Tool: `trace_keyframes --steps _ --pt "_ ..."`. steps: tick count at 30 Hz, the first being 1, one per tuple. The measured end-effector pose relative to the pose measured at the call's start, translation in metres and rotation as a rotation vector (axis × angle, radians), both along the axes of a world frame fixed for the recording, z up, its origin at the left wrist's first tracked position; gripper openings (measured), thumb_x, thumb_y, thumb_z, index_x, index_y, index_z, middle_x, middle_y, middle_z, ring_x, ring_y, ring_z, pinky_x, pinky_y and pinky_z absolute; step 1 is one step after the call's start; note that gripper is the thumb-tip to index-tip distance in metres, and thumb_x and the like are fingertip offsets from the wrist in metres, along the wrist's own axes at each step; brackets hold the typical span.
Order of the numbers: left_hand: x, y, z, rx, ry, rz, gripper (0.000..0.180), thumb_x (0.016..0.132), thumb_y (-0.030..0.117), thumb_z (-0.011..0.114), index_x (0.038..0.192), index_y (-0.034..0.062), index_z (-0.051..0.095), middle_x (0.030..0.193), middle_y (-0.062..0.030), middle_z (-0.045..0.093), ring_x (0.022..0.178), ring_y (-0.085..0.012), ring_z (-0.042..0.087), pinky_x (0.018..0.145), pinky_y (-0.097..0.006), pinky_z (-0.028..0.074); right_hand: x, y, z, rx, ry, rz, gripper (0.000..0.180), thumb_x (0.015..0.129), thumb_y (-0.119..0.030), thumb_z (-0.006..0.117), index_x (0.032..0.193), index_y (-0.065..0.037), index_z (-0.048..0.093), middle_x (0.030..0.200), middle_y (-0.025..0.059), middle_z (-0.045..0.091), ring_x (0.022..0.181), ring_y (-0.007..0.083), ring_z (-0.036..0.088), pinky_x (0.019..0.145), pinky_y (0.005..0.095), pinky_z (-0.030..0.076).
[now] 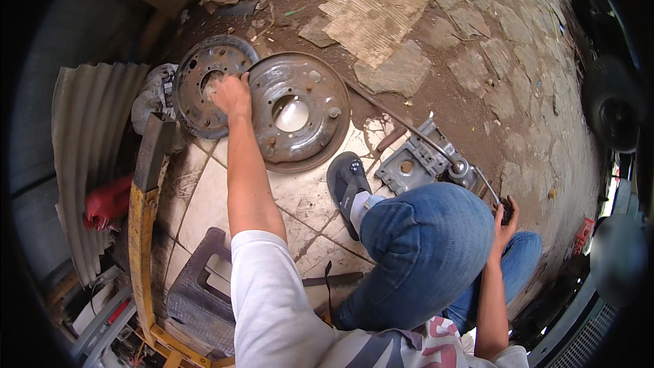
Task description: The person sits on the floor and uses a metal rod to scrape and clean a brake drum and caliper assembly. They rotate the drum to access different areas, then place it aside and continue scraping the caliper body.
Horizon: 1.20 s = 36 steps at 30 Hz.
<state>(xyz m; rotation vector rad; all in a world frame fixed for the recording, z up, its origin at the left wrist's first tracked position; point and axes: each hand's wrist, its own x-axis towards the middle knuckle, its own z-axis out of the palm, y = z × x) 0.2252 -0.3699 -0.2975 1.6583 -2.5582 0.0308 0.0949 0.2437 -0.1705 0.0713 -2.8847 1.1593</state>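
Observation:
My left hand (232, 95) reaches out to a flat round metal plate (194, 112) with a ring of small holes. Its fingers curl at that plate's central opening, and the thumb lies by the rim. Overlapping it on the right is a larger, greasy dished metal plate (310, 133) with a big central hole. Beside my bent knee, my right hand (503, 228) closes around the dark end of a thin metal rod (486, 187). The rod's other end meets a grey cast-metal part (412, 163), where a long dark bar (398, 119) also lies.
Dirty white tiles (204, 201) lie under the plates, with bare soil and flat stones (470, 75) beyond. Flattened cardboard (371, 10) lies farther off. On my left are a yellow metal frame (142, 252), a dark plastic stool (204, 293), a corrugated sheet (92, 157) and a red bundle (109, 201).

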Motion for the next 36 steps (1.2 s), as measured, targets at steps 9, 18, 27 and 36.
trace_keyframes --steps 9,18,27,36 --pt "0.018 -0.005 -0.015 0.093 -0.042 -0.033 0.023 0.087 0.03 0.061 0.095 0.0115 0.072 0.109 -0.004 0.065 0.106 -0.0259 0.055 0.089 -0.047 0.039 -0.004 -0.017 0.012 -0.101 -0.096 -0.035 0.032 0.097 -0.01 0.052 0.128 -0.003 0.049 0.111 0.0119 0.06 0.098 0.018 0.059 0.084 0.0304 0.049" --pt "0.014 0.101 -0.008 0.067 0.327 -0.265 0.035 0.089 0.029 0.059 0.118 0.0088 0.059 0.126 -0.0137 0.053 0.121 -0.029 0.046 0.101 -0.05 0.033 -0.005 -0.032 0.032 -0.084 0.004 0.028 0.034 0.097 -0.011 0.052 0.13 -0.004 0.048 0.112 0.0131 0.058 0.095 0.0176 0.059 0.086 0.0308 0.048" --pt "-0.121 0.155 0.055 0.521 0.357 -0.628 0.034 0.088 0.032 0.059 0.114 0.0096 0.063 0.12 -0.0157 0.057 0.115 -0.0334 0.052 0.096 -0.048 0.04 -0.012 -0.039 0.03 -0.248 0.013 0.056 0.036 0.095 -0.01 0.055 0.129 -0.002 0.048 0.112 0.011 0.057 0.096 0.0152 0.059 0.085 0.0283 0.049" --pt "-0.239 0.206 0.2 0.623 -0.141 -1.299 0.045 0.09 0.039 0.058 0.122 0.0081 0.059 0.112 -0.0191 0.065 0.109 -0.0362 0.059 0.092 -0.043 0.048 -0.015 -0.045 0.053 -0.434 0.012 0.039 0.042 0.093 -0.008 0.058 0.133 -0.005 0.045 0.106 0.0088 0.056 0.093 0.0144 0.058 0.084 0.0271 0.047"
